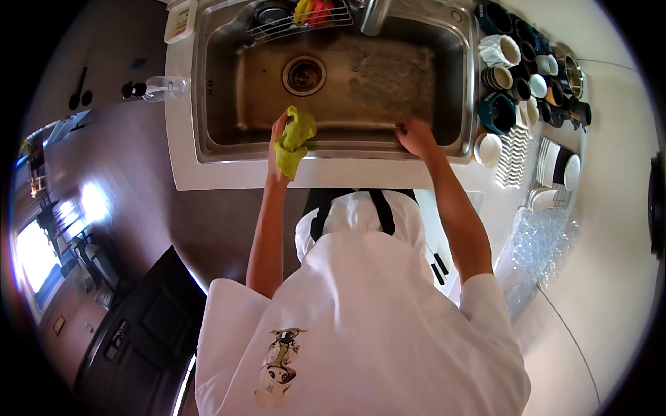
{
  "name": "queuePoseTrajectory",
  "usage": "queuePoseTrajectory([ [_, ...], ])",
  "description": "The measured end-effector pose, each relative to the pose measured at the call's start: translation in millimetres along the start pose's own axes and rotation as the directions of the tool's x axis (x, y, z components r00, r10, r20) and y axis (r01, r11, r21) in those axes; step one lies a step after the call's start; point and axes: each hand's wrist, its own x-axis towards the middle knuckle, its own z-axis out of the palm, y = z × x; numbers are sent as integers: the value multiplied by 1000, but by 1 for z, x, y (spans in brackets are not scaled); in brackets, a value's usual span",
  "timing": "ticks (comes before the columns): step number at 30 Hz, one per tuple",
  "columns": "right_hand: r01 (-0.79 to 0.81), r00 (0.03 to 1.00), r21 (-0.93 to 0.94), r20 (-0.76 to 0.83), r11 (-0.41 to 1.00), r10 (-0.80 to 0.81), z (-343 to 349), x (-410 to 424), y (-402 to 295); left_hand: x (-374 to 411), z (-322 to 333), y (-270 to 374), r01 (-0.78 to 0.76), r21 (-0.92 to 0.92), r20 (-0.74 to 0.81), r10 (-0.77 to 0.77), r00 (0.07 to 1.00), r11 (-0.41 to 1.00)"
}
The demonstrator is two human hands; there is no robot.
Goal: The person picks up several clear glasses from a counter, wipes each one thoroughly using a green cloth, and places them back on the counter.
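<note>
My left hand (277, 156) grips a crumpled yellow-green cloth (295, 138) over the front rim of a stainless steel sink (333, 151). The cloth covers most of the fingers. Over the right part of the same rim is my right hand (417, 138), its fingers curled inward. Whether anything small lies inside that curl is hidden. Beyond the hands the sink basin shows a round drain (304, 76) and a wet patch on the right of its floor. A metal faucet (375, 18) reaches in from the far side.
A wire rack (302, 26) with yellow and red items hangs at the sink's far left. On the left ledge stands a clear bottle (164, 88). Several cups and pots, including a teal pot (497, 113), crowd the right counter, with white plates (547, 161) and bubble wrap (538, 242) nearer me.
</note>
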Motion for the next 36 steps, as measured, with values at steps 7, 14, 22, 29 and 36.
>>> queuePoseTrajectory([
  [7,-78,996,-57,47,995,81,55,97,-73,-10,-2,33,-159,687,1,218,976,709],
  [14,-169,954,44,-245,985,175,118,118,-66,-22,-5,22,-37,301,-107,73,992,953],
  [22,105,957,159,-284,982,-56,110,94,-83,-26,-21,-1,111,-120,-19,-114,993,987],
  [29,514,751,274,-602,813,-272,3,0,-143,16,-3,-11,38,-106,72,-30,997,994],
  [36,476,829,534,-538,699,-153,-47,-40,-138,51,61,33,186,18,357,-180,917,982],
])
